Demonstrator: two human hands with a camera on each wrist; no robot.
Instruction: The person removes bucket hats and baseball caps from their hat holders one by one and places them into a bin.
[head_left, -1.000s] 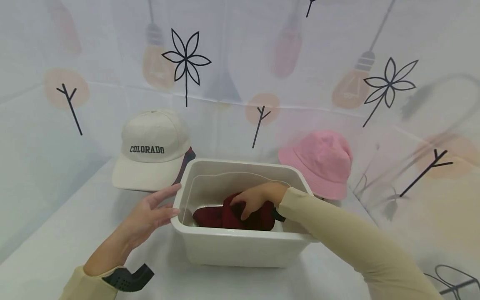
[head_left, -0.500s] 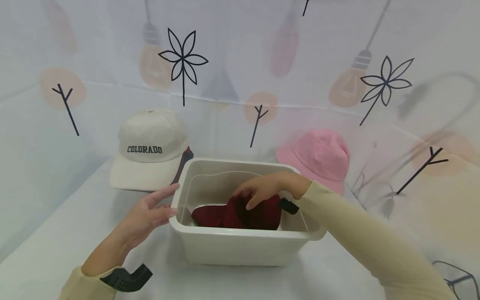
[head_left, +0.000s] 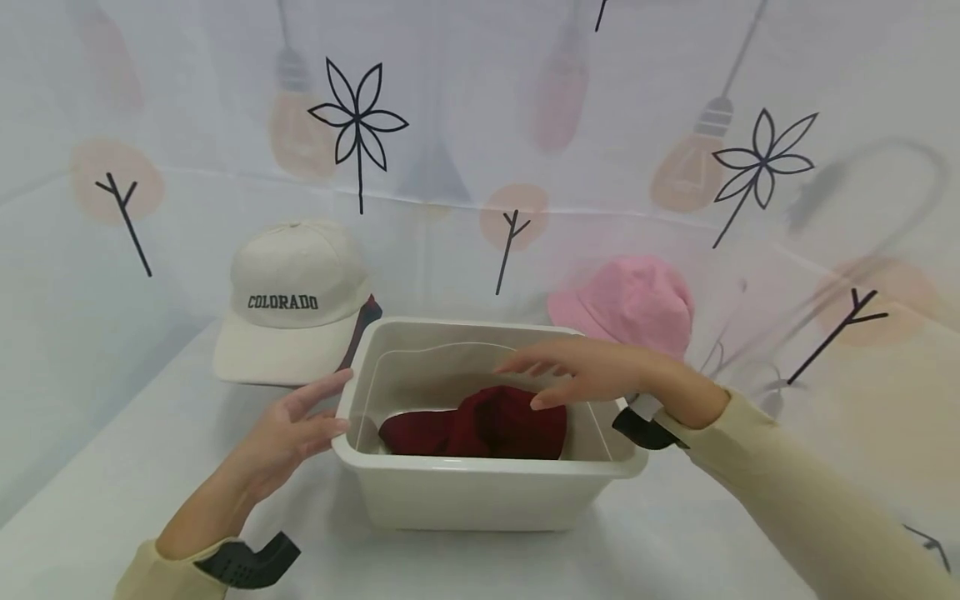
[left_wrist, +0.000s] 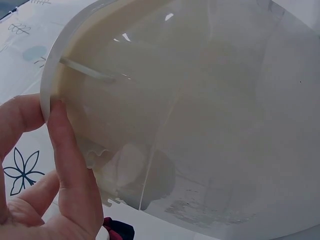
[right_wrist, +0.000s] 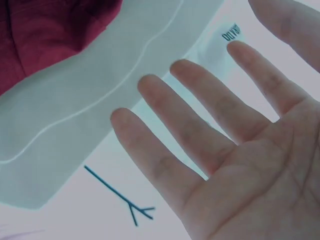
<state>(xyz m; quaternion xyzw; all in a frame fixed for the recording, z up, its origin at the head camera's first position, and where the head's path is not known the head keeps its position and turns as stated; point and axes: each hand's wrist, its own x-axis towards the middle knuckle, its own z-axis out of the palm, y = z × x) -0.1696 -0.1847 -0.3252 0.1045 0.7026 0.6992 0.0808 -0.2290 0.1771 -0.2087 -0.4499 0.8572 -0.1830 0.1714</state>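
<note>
And there's the right hand [head_left: 596, 369], fingers spread, holding nothing, above the dark-red fabric cap [head_left: 517, 422] inside the white rectangular plastic tub [head_left: 480, 500]; the left hand [head_left: 288, 437], fingers straight, touches the tub's left edge.

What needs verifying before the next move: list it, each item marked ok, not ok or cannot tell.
Dark red baseball cap inside the white bin: ok, brim toward the picture's left.
Right hand off that cap: ok, fingers spread and apart from it in the right wrist view.
Left hand at the bin: ok, fingertips touch its left rim.
Pink bucket hat fully visible: not ok, the right hand and wrist hide part of its brim.
Dark red and navy item beside the cream COLORADO cap identified: cannot tell, partly hidden.
</note>
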